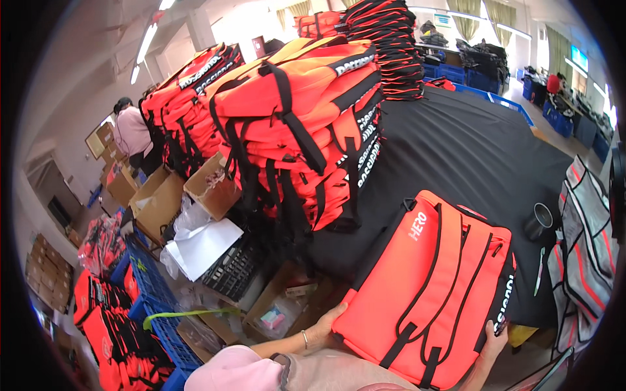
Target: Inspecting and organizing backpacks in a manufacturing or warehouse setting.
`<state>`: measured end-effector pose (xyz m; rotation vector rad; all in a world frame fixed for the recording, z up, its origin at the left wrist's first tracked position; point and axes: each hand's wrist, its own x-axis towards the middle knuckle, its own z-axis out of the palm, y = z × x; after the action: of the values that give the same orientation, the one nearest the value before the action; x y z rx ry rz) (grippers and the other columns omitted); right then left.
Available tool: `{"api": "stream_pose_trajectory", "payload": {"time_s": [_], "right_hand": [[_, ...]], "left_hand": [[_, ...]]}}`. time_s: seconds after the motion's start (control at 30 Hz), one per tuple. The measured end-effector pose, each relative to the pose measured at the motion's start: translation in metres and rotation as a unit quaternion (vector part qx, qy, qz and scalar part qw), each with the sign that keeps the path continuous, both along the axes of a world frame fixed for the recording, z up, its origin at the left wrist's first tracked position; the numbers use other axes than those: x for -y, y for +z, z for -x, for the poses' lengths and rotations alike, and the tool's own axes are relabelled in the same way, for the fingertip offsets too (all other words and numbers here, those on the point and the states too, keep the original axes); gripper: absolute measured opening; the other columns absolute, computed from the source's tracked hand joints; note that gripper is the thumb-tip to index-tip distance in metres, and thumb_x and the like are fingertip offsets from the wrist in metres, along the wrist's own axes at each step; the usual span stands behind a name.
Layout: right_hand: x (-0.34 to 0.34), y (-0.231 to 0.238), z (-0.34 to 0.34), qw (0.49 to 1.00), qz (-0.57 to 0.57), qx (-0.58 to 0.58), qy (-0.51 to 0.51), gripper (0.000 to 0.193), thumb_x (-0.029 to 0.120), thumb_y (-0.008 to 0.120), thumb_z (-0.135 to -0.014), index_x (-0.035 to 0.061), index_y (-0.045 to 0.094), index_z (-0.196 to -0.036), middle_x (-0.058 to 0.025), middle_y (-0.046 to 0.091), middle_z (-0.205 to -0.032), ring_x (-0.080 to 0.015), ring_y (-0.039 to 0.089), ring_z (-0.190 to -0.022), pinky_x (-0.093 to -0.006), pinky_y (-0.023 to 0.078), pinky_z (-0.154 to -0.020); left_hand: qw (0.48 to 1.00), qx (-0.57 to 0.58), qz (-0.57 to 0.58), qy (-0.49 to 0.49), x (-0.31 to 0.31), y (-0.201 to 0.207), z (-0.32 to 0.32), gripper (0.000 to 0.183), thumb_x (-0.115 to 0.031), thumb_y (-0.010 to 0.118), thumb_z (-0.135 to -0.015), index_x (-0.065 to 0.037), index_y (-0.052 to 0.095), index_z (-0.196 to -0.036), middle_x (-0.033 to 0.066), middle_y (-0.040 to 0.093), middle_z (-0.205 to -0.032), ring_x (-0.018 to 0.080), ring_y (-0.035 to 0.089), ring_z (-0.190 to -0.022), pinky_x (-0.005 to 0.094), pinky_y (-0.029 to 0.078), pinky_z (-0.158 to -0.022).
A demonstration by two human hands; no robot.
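A bright orange-red backpack with black trim and two padded shoulder straps lies strap side up at the near edge of a table under black cloth. My left hand grips its lower left edge, with fingers partly hidden. On the opposite side, my right hand is closed round the lower right edge, by the black side panel with white lettering. Right of the backpack, a black cup and a thin white stick-like tool rest on the cloth.
Tall stacks of similar red bags stand at the table's left and back. Cardboard boxes, white paper and blue crates fill the left. A grey bag hangs at right. A person in pink stands far left.
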<state>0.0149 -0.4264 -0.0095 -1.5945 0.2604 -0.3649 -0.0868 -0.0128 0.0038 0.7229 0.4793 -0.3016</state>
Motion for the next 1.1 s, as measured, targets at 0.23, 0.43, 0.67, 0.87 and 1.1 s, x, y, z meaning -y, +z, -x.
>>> {"api": "stream_pose_trajectory", "payload": {"time_s": [0.23,0.43,0.67,0.87,1.1], "right_hand": [[0.056,0.095,-0.033,0.991,0.03,-0.024,0.127,0.034,0.012,0.064,-0.085,-0.0042,0.06,-0.115,-0.0031,0.061,-0.099,-0.0126,0.057,-0.088,-0.0262,0.043,-0.086],[0.169,0.138,-0.13,0.958,0.038,0.1,0.265,0.03,0.014,0.055,-0.093,-0.0019,0.057,-0.118,-0.0051,0.06,-0.109,-0.0138,0.058,-0.096,-0.0287,0.045,-0.09],[0.209,0.352,-0.304,0.882,0.022,0.308,0.355,0.028,0.017,0.049,-0.096,0.0005,0.057,-0.117,-0.0069,0.06,-0.115,-0.0152,0.059,-0.099,-0.0301,0.047,-0.09],[-0.039,0.542,-0.381,0.766,-0.013,0.461,0.448,0.028,0.02,0.045,-0.099,0.0026,0.057,-0.117,-0.0085,0.06,-0.12,-0.0163,0.059,-0.102,-0.0313,0.049,-0.091],[-0.361,0.553,-0.334,0.736,-0.099,0.354,0.569,0.025,0.024,0.056,-0.095,0.0038,0.063,-0.109,-0.0075,0.069,-0.099,-0.0155,0.067,-0.083,-0.0285,0.055,-0.075]], "left_hand": [[0.955,0.241,-0.121,-0.123,-0.034,0.151,-0.051,0.087,-0.035,0.062,-0.088,-0.01,0.012,-0.154,0.0066,0.031,-0.153,0.0182,0.035,-0.138,0.0345,0.031,-0.112],[0.952,0.18,-0.191,-0.16,-0.048,0.297,-0.118,0.035,-0.043,0.056,-0.082,-0.019,0.06,-0.107,0.003,0.062,-0.11,0.0239,0.061,-0.102,0.0525,0.048,-0.086],[0.914,0.372,-0.157,-0.021,-0.099,0.429,-0.154,0.017,-0.029,0.062,-0.08,-0.015,0.062,-0.089,0.005,0.062,-0.093,0.022,0.06,-0.089,0.0414,0.051,-0.081],[0.733,0.649,-0.169,0.114,-0.216,0.504,-0.155,0.071,-0.061,0.049,-0.089,0.002,0.058,-0.121,0.0126,0.063,-0.12,0.027,0.056,-0.114,0.0405,0.039,-0.102],[0.328,0.54,-0.631,0.45,-0.362,0.477,-0.179,0.041,-0.013,0.057,-0.092,-0.005,0.041,-0.13,0.0183,0.049,-0.124,0.0287,0.053,-0.113,0.0406,0.048,-0.094]]}}
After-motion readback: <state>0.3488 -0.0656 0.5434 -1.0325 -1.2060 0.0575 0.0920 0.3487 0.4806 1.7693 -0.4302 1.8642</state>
